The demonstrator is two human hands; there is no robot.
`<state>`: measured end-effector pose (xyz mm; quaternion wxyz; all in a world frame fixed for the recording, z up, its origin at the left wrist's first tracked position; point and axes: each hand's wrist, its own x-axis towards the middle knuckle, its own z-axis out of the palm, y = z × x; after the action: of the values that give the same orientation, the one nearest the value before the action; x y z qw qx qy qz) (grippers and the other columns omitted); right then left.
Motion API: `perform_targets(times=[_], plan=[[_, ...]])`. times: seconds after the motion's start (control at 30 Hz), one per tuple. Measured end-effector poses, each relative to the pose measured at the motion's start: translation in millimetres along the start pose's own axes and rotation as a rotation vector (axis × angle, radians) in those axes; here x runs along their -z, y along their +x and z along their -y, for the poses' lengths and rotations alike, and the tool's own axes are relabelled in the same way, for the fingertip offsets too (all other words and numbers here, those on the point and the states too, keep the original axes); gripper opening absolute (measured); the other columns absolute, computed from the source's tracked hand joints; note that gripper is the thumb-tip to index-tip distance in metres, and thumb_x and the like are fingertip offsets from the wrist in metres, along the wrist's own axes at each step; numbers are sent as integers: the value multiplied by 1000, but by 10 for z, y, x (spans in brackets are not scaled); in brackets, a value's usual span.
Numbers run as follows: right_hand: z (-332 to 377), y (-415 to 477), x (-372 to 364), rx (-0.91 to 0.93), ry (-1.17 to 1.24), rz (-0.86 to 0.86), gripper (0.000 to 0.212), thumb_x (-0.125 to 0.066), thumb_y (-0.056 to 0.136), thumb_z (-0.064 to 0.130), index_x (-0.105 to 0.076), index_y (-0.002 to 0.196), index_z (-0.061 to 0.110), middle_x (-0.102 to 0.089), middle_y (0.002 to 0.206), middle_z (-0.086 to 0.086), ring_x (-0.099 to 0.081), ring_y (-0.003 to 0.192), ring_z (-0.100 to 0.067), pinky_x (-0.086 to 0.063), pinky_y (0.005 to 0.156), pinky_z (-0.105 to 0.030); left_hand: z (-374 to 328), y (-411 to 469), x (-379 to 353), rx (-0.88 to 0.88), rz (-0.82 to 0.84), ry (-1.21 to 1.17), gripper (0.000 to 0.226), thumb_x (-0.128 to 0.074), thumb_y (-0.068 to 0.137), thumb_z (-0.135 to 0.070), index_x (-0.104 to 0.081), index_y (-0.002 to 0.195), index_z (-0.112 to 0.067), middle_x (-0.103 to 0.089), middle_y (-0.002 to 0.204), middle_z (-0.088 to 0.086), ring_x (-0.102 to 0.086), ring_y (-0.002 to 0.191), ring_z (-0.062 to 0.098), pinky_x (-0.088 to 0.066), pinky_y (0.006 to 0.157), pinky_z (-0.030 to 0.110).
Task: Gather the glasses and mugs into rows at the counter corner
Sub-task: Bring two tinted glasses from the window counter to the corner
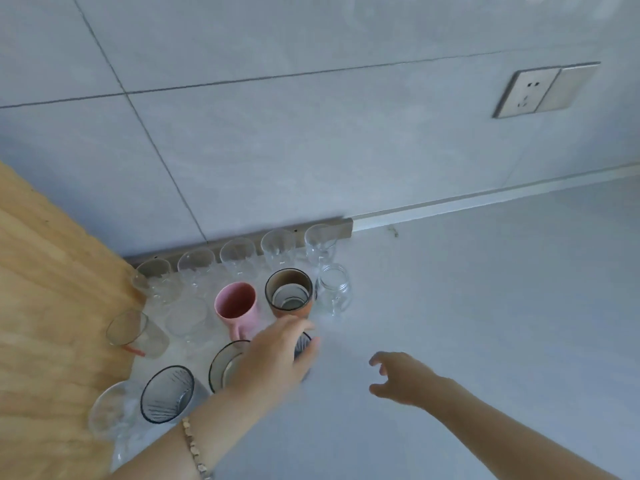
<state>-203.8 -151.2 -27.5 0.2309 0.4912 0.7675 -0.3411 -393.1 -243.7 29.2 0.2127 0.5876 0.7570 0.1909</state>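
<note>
Several clear glasses (277,249) stand in a row along the back wall at the counter corner. In front of them are a pink mug (237,304), a brown mug (289,294) and a clear glass jar mug (334,289). Nearer to me stand a dark-rimmed striped cup (168,393) and a dark-rimmed grey cup (223,363). My left hand (277,355) is closed over the top of a dark striped cup (304,346), which it mostly hides. My right hand (398,377) hovers over the bare counter, fingers apart and empty.
A wooden panel (45,306) borders the corner on the left, with a tilted clear glass (133,332) and another clear glass (110,410) beside it. The white counter (485,306) stretches right. A wall socket (543,90) sits high on the tiled wall.
</note>
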Motion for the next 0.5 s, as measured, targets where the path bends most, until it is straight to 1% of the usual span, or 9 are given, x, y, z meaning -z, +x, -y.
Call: perform_targets(times=[0.03, 0.07, 0.13, 0.17, 0.23, 0.3, 0.4, 0.43, 0.5], plan=[[-199, -57, 48, -32, 23, 5, 50, -56, 88, 36, -43, 135, 24, -53, 133, 1, -53, 119, -17, -41, 98, -28, -189, 108, -48, 17, 105, -3, 35, -42, 88, -44, -57, 112, -24, -62, 111, -9, -57, 110, 11, -41, 88, 25], [-412, -127, 93, -66, 45, 8, 49, -55, 88, 36, -44, 134, 24, -54, 131, 1, -56, 114, -17, -42, 97, -28, -397, 221, -129, 35, 216, 1, 30, -45, 91, -38, -58, 113, -22, -61, 107, -8, -59, 108, 12, -44, 88, 26], [-904, -300, 170, -139, 99, -6, 48, -55, 88, 37, -45, 133, 24, -53, 131, 1, -58, 109, -17, -44, 98, -29, -847, 434, -386, 14, 371, 33, 28, -48, 90, -32, -58, 113, -19, -59, 101, -6, -60, 101, 17, -48, 89, 28], [-1177, -401, 203, -175, 123, -22, 48, -55, 87, 38, -45, 133, 25, -53, 132, 1, -57, 110, -17, -45, 99, -30, -1092, 523, -548, -14, 409, 59, 29, -48, 90, -30, -58, 114, -18, -60, 103, -4, -60, 99, 18, -48, 89, 27], [-1765, -638, 256, -229, 143, -58, 49, -54, 87, 39, -45, 133, 25, -52, 133, 1, -55, 116, -17, -45, 100, -32, -1623, 665, -923, -91, 477, 117, 29, -48, 90, -29, -59, 113, -16, -64, 114, 1, -61, 105, 21, -47, 92, 28], [-2382, -962, 309, -280, 138, -72, 49, -52, 89, 39, -43, 135, 24, -51, 136, 0, -53, 120, -18, -44, 102, -33, -2230, 711, -1318, -169, 536, 158, 27, -46, 90, -27, -60, 111, -15, -64, 120, 5, -59, 111, 24, -47, 95, 31], [-3314, -1604, 411, -360, 135, -112, 50, -47, 93, 33, -38, 139, 17, -44, 143, -3, -42, 131, -21, -37, 105, -33, -3193, 658, -1912, -262, 623, 192, 26, -45, 91, -24, -61, 106, -11, -65, 118, 9, -60, 109, 25, -47, 91, 31], [-3625, -1831, 433, -384, 145, -131, 50, -46, 94, 31, -37, 140, 14, -42, 145, -4, -41, 133, -22, -36, 106, -33, -3508, 624, -2111, -288, 642, 202, 25, -45, 91, -23, -62, 104, -11, -66, 116, 10, -61, 107, 26, -47, 89, 30], [-4207, -2256, 438, -444, 159, -162, 49, -44, 95, 30, -39, 140, 10, -42, 145, -8, -43, 131, -26, -39, 104, -34, -4104, 553, -2478, -355, 678, 224, 20, -46, 90, -22, -63, 96, -14, -67, 111, 12, -61, 102, 25, -46, 83, 27]])
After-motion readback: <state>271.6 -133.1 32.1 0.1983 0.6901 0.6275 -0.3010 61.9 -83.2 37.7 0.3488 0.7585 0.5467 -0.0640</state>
